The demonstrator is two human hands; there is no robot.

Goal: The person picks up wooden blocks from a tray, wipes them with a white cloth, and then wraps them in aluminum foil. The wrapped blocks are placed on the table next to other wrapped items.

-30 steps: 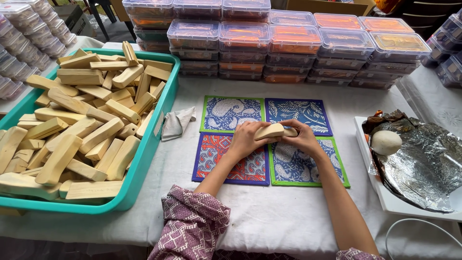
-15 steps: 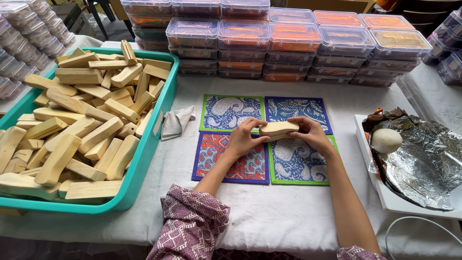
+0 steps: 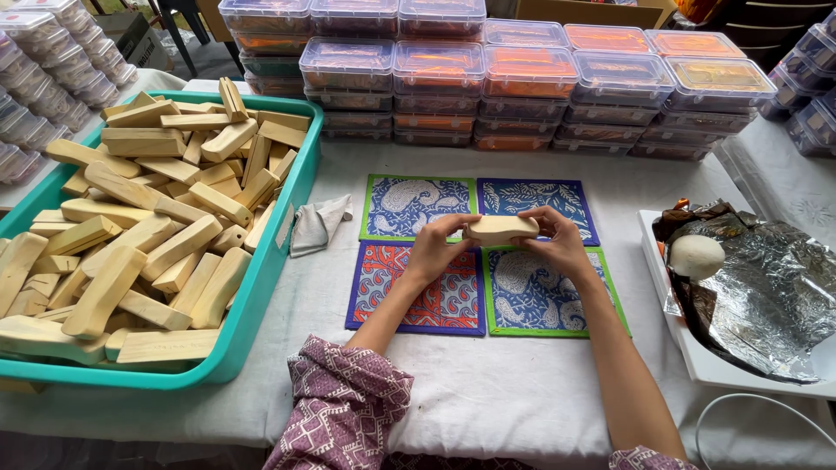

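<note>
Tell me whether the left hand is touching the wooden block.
Touching. The head view shows the left hand with its fingers wrapped on the wooden block's left end, no gap.

Two bare forearms, uncovered from the elbows down to the left hand (image 3: pixel 433 252) and the right hand (image 3: pixel 560 248). No rings, bracelets, watch or gloves to be seen on either. Fingers slender, nails short and unpainted as far as can be told. Behind the left hand, at the elbow, a loose purple sleeve (image 3: pixel 340 416) of woven-looking cloth, printed all over with a pale, cream-coloured geometric pattern of diamonds and angular lines, bunched in soft folds. Behind the right hand, at the bottom edge of the view, only a small corner of the matching right sleeve (image 3: pixel 644 458), same purple ground and pale print.
</note>
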